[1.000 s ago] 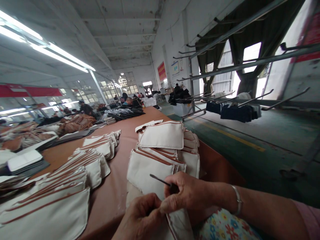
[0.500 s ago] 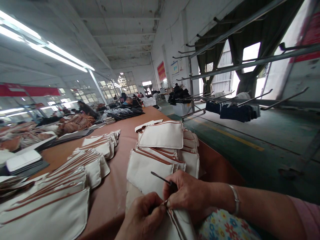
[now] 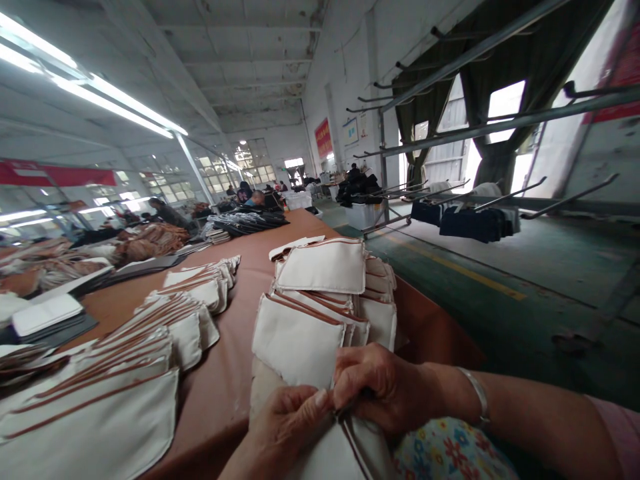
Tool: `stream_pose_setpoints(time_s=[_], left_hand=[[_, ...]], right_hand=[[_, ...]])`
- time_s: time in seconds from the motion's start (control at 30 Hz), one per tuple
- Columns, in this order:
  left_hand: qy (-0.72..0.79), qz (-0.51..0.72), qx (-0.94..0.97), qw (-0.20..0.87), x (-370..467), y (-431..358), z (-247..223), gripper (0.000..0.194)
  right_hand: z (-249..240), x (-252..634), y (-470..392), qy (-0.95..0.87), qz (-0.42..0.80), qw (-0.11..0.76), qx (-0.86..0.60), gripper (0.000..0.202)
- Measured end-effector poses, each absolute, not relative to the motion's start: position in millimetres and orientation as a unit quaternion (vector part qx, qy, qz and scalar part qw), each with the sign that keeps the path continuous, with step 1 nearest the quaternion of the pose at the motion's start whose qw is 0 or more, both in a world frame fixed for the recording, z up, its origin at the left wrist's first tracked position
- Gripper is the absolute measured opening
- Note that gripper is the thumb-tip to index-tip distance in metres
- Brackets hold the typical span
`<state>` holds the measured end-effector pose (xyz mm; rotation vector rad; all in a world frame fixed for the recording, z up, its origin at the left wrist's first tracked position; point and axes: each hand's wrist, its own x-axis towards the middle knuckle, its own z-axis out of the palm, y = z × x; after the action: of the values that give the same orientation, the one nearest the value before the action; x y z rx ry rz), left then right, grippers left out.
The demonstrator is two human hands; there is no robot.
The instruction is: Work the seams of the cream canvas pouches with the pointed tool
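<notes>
A cream-white sewn piece (image 3: 320, 460) with a brown-edged opening lies across my lap, partly under my hands. My left hand (image 3: 285, 420) is closed, thumb and forefinger pinching the top corner of this piece. Right beside it my right hand (image 3: 380, 390) is closed too, its fingertips gripping the same edge, nearly touching the left thumb. The thin dark tool from the earlier frame does not show; the fingers may hide it. Just beyond my hands, a pile of similar cream-white pieces (image 3: 297, 340) with brown edging rests at the table's edge.
Overlapping rows of cream-white pieces (image 3: 100, 427) lie on the brown-covered table (image 3: 215, 373) to the left. Dark bundles (image 3: 245, 223) sit farther back. On the right, a metal rack (image 3: 480, 127) with prongs carries dark pieces (image 3: 473, 223). Several people are at work in the distance.
The dark tool that stuck out of my right hand is out of sight. My right fingers have curled down against the piece's edge; my left hand has hardly moved.
</notes>
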<state>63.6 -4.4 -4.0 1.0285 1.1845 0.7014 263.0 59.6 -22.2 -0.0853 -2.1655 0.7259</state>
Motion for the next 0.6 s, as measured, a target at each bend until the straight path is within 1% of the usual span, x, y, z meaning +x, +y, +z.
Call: stream_pose_setpoints(time_s=[0.1, 0.2, 0.27, 0.33, 0.4, 0.47, 0.53, 0.6], left_hand=[[0.534, 0.298, 0.497, 0.616, 62, -5, -8, 0.052], [0.542, 0.284, 0.562, 0.556, 62, -9, -8, 0.051], [0.546, 0.275, 0.610, 0.504, 63, -12, -6, 0.051], [0.546, 0.275, 0.644, 0.460, 64, -15, -2, 0.050], [0.542, 0.279, 0.664, 0.433, 66, -17, 2, 0.048], [0.538, 0.279, 0.679, 0.414, 67, -17, 5, 0.045], [0.530, 0.280, 0.703, 0.383, 68, -16, 6, 0.041], [0.525, 0.285, 0.729, 0.334, 68, -16, 6, 0.038]], right_hand=[[-27, 265, 61, -0.876, 0.235, 0.421, -0.009, 0.011], [-30, 265, 59, -0.878, 0.215, 0.428, 0.008, 0.013], [-30, 266, 56, -0.863, 0.247, 0.441, 0.010, 0.011], [-26, 268, 52, -0.837, 0.334, 0.433, -0.028, 0.005], [-19, 270, 50, -0.798, 0.448, 0.390, -0.105, 0.017], [-11, 271, 52, -0.761, 0.525, 0.338, -0.180, 0.026], [-2, 271, 58, -0.759, 0.543, 0.290, -0.211, 0.029], [4, 271, 65, -0.796, 0.526, 0.220, -0.205, 0.032]])
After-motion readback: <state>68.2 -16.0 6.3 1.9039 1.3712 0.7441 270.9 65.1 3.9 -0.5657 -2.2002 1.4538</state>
